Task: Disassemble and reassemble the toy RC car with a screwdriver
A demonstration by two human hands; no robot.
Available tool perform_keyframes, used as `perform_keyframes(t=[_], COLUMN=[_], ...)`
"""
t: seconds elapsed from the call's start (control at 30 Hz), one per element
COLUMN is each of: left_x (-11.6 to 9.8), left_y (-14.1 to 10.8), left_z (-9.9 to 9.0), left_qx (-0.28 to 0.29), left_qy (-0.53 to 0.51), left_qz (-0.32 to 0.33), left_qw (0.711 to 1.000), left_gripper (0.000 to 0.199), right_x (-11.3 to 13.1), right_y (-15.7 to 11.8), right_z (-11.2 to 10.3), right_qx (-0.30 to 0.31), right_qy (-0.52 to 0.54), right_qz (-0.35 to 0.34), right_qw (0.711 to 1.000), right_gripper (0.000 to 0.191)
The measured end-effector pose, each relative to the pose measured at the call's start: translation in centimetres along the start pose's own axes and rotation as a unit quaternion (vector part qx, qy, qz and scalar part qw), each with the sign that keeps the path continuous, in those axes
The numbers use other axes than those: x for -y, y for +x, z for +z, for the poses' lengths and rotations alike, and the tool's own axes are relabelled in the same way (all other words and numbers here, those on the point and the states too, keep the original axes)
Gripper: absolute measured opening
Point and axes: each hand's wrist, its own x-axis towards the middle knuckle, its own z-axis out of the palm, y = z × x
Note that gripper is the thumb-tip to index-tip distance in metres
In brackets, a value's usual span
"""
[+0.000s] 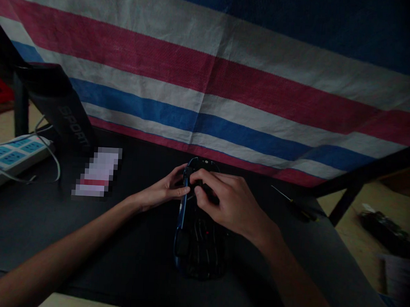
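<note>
A dark blue toy car [203,245] lies upside down on the black tabletop, its black underside and wheels facing up. My left hand [165,188] grips the car's left side near the far end, with the thumb pressed on the edge. Over the far half of the underside, my right hand [223,198] is closed with thumb and forefinger bent towards each other. Whatever it pinches, if anything, is too dark and small to make out. The right hand covers part of the chassis. To the right of it lies a thin screwdriver [296,204].
On the left are a white and blue power strip [15,155] with a white cable [58,166], a dark SPORT bottle [69,114] and a blurred-out flat item [99,172]. A striped sheet [209,80] hangs behind the black table [134,255]. Dark clutter [386,229] lies beyond its right edge.
</note>
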Motion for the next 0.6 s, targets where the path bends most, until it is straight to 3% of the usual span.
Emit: perform_keyframes(t=[0.17,0.3,0.43,0.6], left_x=[0.14,0.09,-0.06,-0.1], left_y=[0.04,0.04,0.02,0.0], left_z=[-0.16,-0.22,-0.09,-0.03], left_qx=[0.003,0.003,0.009,0.007], left_qy=[-0.011,-0.001,0.017,-0.003], left_qz=[-0.005,-0.003,0.017,-0.004], left_qw=[1.0,1.0,1.0,1.0], left_gripper=[0.094,0.095,0.089,0.096], right_x=[-0.05,-0.18,-0.11,-0.37], right_y=[0.12,0.0,0.13,0.09], right_z=[0.3,0.56,0.55,0.95], right_qx=[-0.021,-0.031,-0.012,-0.024], right_qy=[-0.011,-0.017,0.033,0.031], right_qz=[-0.052,-0.027,-0.035,-0.014], right_qw=[0.998,0.999,0.999,0.999], right_gripper=[0.016,0.015,0.028,0.016])
